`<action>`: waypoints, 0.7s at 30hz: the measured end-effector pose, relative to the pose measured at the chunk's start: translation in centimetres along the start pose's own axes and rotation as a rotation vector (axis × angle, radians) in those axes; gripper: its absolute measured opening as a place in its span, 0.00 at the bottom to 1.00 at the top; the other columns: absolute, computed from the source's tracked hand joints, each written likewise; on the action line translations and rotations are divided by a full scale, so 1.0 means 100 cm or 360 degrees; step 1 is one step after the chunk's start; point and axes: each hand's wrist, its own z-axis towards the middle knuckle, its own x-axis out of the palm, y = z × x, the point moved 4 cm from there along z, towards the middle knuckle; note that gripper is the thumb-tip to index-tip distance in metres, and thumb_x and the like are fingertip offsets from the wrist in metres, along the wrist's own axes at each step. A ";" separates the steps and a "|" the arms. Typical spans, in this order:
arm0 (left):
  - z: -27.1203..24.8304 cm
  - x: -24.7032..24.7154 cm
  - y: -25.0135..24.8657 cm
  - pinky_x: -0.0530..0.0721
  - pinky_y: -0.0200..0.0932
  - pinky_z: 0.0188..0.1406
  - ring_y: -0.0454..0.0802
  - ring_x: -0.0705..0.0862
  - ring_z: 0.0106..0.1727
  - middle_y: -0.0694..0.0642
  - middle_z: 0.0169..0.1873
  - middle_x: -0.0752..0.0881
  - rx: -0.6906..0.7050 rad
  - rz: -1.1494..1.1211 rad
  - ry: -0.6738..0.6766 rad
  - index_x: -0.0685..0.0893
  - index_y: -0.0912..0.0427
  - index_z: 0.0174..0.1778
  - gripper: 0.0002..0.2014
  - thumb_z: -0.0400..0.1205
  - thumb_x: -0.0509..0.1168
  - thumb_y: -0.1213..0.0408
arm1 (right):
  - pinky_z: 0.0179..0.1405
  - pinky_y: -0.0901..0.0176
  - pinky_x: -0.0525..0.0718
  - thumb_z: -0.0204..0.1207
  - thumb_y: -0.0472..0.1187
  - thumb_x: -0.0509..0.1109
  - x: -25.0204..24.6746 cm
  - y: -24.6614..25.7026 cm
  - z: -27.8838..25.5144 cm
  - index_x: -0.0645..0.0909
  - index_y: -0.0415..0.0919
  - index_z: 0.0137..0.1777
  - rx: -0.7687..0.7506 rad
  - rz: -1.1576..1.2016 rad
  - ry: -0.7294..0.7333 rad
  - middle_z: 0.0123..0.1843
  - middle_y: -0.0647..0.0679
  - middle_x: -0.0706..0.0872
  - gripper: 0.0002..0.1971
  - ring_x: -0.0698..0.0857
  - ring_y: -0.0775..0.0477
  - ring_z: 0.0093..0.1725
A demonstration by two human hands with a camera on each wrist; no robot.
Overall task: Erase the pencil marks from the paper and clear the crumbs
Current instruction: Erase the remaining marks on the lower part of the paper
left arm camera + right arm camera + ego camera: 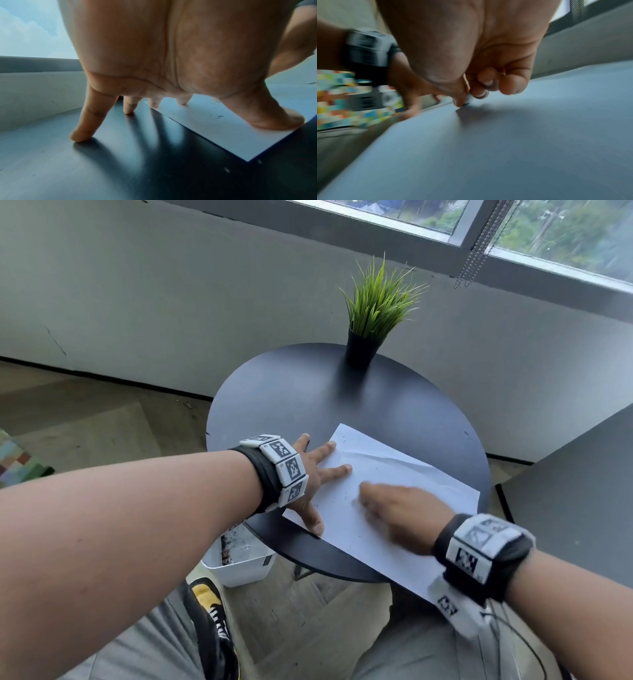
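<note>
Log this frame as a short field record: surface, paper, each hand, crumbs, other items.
surface: round black table
paper: white sheet, creased, near corner overhanging the table edge
left hand: fingers spread, thumb and two fingertips pressing the paper, the others on the table
right hand: blurred, pinching a small eraser against the paper
crumbs: dark specks scattered on the paper
other: potted grass plant; white bin below the table

A round black surface (284, 392) fills the centre of the frame; a green grass-like plant in a black pot (363, 347) stands upright at its far edge; a white bin (239, 566) sits on the floor below its lower left rim; a window (513, 220) spans the upper right; a colourful patterned patch (17, 460) shows at the left edge.
</note>
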 end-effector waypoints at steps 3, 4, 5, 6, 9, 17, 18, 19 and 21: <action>-0.001 -0.001 0.000 0.58 0.83 0.73 0.74 0.36 0.85 0.48 0.86 0.31 -0.0006 0.0015 0.0004 0.33 0.28 0.82 0.61 0.64 0.70 0.23 | 0.49 0.46 0.81 0.86 0.55 0.52 -0.020 -0.053 0.013 0.67 0.47 0.51 0.0442 0.0059 -0.0123 0.49 0.44 0.84 0.12 0.81 0.37 0.47; -0.003 -0.002 0.000 0.59 0.82 0.73 0.73 0.37 0.85 0.48 0.86 0.31 -0.0006 0.0024 0.0015 0.33 0.28 0.83 0.61 0.65 0.70 0.24 | 0.47 0.47 0.80 0.86 0.54 0.53 -0.021 -0.058 0.013 0.67 0.46 0.50 0.0493 0.0072 -0.0121 0.47 0.43 0.83 0.12 0.81 0.36 0.46; -0.005 -0.005 0.001 0.60 0.80 0.74 0.72 0.39 0.85 0.48 0.86 0.32 -0.0004 0.0040 0.0028 0.34 0.28 0.83 0.61 0.65 0.72 0.26 | 0.44 0.48 0.79 0.86 0.53 0.53 -0.020 -0.057 0.013 0.66 0.46 0.49 0.0488 0.0074 -0.0116 0.46 0.43 0.81 0.12 0.80 0.35 0.45; -0.007 -0.009 0.004 0.61 0.78 0.74 0.70 0.41 0.86 0.48 0.87 0.33 -0.0005 0.0067 0.0038 0.36 0.28 0.83 0.61 0.66 0.73 0.28 | 0.43 0.48 0.78 0.85 0.53 0.53 -0.018 -0.052 0.011 0.64 0.46 0.48 0.0461 0.0062 -0.0100 0.45 0.43 0.80 0.11 0.79 0.35 0.44; -0.014 -0.020 0.010 0.60 0.69 0.78 0.63 0.45 0.87 0.49 0.88 0.38 -0.0040 0.0094 0.0005 0.42 0.32 0.86 0.58 0.67 0.74 0.30 | 0.43 0.46 0.81 0.84 0.54 0.52 -0.010 -0.034 0.003 0.63 0.47 0.46 0.0417 0.0095 -0.0040 0.43 0.43 0.80 0.11 0.79 0.35 0.42; -0.007 0.003 -0.008 0.54 0.69 0.83 0.55 0.44 0.88 0.53 0.88 0.42 0.0039 -0.0030 -0.0277 0.45 0.46 0.88 0.66 0.60 0.67 0.18 | 0.37 0.47 0.79 0.84 0.54 0.52 0.005 0.024 -0.018 0.59 0.50 0.46 -0.0091 -0.0046 -0.0096 0.41 0.52 0.78 0.10 0.80 0.37 0.41; -0.005 0.007 -0.008 0.53 0.69 0.83 0.56 0.41 0.88 0.54 0.88 0.38 0.0040 -0.0018 -0.0246 0.41 0.44 0.87 0.68 0.58 0.68 0.19 | 0.37 0.46 0.81 0.84 0.53 0.53 0.007 0.028 -0.019 0.59 0.51 0.46 -0.0199 -0.0071 -0.0066 0.41 0.53 0.77 0.09 0.80 0.39 0.40; -0.004 0.009 -0.008 0.52 0.69 0.82 0.57 0.40 0.88 0.54 0.87 0.37 0.0044 -0.0008 -0.0232 0.39 0.43 0.87 0.69 0.58 0.68 0.19 | 0.38 0.45 0.82 0.83 0.52 0.54 0.009 0.028 -0.017 0.59 0.51 0.47 -0.0278 -0.0124 -0.0040 0.42 0.54 0.77 0.08 0.80 0.40 0.40; -0.001 0.010 -0.007 0.52 0.70 0.82 0.58 0.39 0.88 0.55 0.87 0.36 0.0050 0.0012 -0.0232 0.37 0.43 0.87 0.69 0.58 0.68 0.19 | 0.39 0.47 0.83 0.83 0.52 0.55 0.002 0.016 -0.001 0.61 0.52 0.49 -0.0224 -0.0197 -0.0065 0.45 0.53 0.80 0.07 0.82 0.39 0.44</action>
